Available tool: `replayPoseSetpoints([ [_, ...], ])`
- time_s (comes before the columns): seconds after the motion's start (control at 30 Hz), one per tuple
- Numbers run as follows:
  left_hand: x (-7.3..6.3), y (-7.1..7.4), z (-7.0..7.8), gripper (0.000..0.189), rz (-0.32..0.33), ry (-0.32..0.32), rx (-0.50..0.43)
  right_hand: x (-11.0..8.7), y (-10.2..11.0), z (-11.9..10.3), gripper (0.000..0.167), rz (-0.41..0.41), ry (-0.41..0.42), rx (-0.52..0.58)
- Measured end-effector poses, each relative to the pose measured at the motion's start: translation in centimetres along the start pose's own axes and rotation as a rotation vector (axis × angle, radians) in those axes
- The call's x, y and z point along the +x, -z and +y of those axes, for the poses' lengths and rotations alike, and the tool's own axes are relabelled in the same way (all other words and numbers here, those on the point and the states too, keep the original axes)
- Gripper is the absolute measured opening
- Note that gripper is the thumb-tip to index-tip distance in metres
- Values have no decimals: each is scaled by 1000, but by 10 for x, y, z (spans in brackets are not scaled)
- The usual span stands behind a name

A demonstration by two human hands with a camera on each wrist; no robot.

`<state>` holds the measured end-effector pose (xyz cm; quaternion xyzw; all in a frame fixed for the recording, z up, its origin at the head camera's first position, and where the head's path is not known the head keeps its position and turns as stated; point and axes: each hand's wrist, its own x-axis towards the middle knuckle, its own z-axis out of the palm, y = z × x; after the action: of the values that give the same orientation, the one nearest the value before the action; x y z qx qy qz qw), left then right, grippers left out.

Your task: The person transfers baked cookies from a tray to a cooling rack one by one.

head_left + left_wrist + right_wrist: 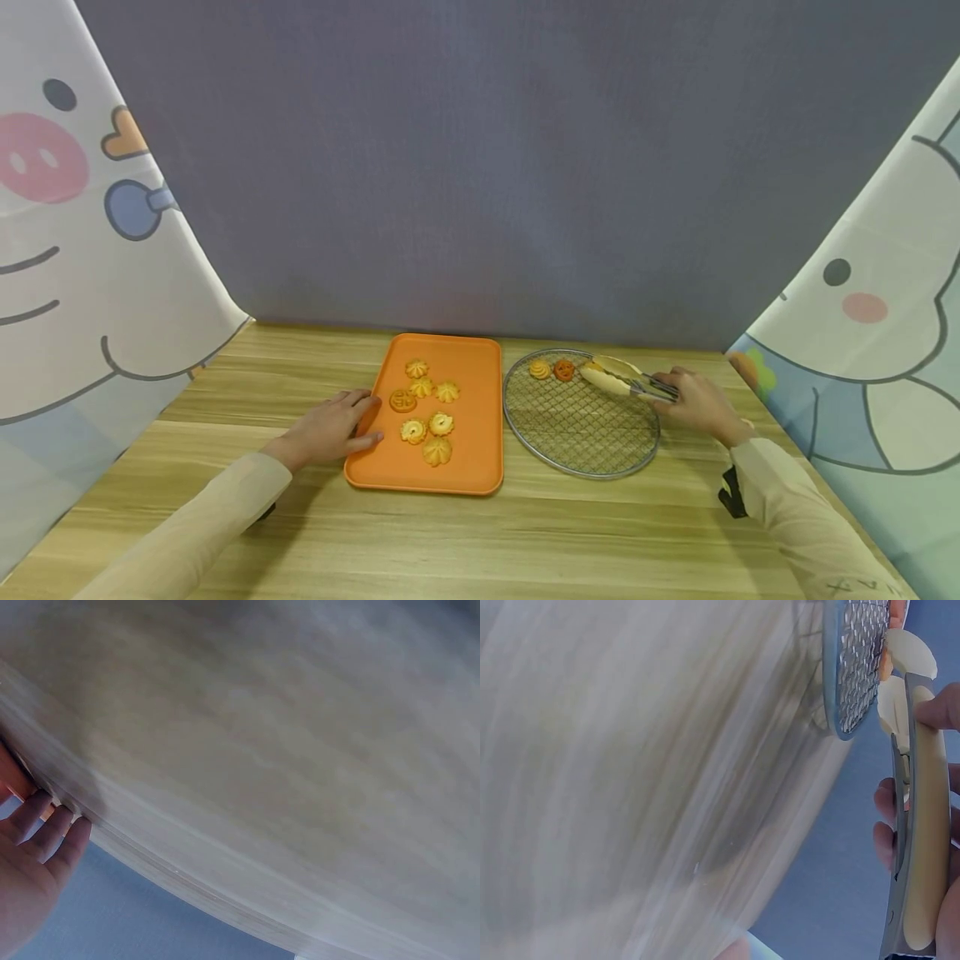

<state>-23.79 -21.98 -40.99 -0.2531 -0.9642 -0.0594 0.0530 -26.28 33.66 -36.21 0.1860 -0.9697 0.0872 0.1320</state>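
My right hand (697, 404) grips a pair of tongs (928, 825) with steel arms and cream tips. In the head view the tips reach over the back right of a round wire rack (581, 433), around a small yellow cookie (592, 367) that they partly hide. To its left on the rack are a swirled yellow cookie (540, 369) and a browner cookie (564, 370). My left hand (330, 429) rests at the left edge of an orange tray (472, 467), fingertips and thumb over its rim. Several cookies (437, 451) of different shapes lie on the tray.
The tray and the rack sit side by side on a wood-grain table (420, 542). A grey cloth wall (480, 167) rises behind the table. Cartoon-printed curtains (112, 292) flank it on both sides.
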Motion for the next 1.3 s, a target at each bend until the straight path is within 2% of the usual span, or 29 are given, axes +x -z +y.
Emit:
replayPoseSetpoints([
  [0.83,-1,0,0,63,18,-17,-5,-3,5,-7,49,-26,-37,-11],
  [1.0,-1,-1,0,63,16,-17,-5,-1,6,-11,47,-10,0,-22],
  [1.3,-1,-2,-1,63,15,-19,-1,6,9,-35,47,-6,63,-55],
])
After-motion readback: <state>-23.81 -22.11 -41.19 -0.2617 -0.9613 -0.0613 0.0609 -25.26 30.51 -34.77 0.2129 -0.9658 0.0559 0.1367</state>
